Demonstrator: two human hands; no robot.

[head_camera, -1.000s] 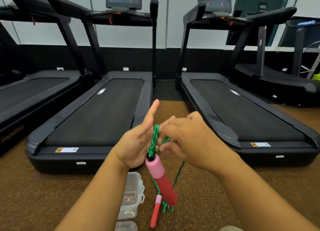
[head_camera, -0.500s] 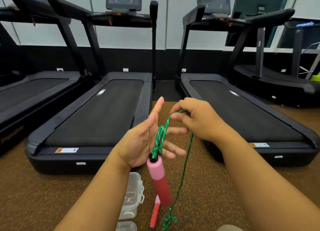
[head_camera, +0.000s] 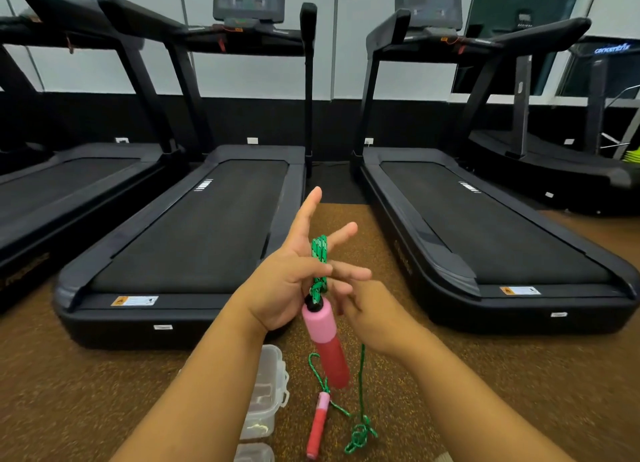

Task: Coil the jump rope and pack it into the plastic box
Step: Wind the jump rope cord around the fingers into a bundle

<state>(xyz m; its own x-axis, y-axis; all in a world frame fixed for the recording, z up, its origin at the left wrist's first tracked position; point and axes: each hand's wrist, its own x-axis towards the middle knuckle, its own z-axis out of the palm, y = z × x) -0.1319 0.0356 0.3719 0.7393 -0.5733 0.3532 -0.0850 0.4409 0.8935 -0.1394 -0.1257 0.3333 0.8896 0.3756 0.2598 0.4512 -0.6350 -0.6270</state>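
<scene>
**Another turn laid on the left hand — most of the rope already coiled**

The green jump rope [head_camera: 319, 254] sat in several turns across the palm of the left hand [head_camera: 291, 281], looped up between the spread fingers, with one pink-and-red handle [head_camera: 325, 344] hanging just below that palm. Half a second before, the right hand [head_camera: 374, 319] had been lifted above the left, drawing a strand up and over; now it had come down beside the handle, and the strand ran from it straight down to a small green tangle on the floor [head_camera: 104, 392]. The second handle [head_camera: 317, 427] lay on the floor near that tangle — not yet gathered.

The left hand's grip was loose, fingers splayed, thumb pressed across the turns. The right hand's fingers looked pinched on the trailing strand, though blur made that uncertain.

The plastic box [head_camera: 268, 392] stood open on the floor just left of the fallen handle. Judging by the short tail left, few wraps remained before packing.
</scene>
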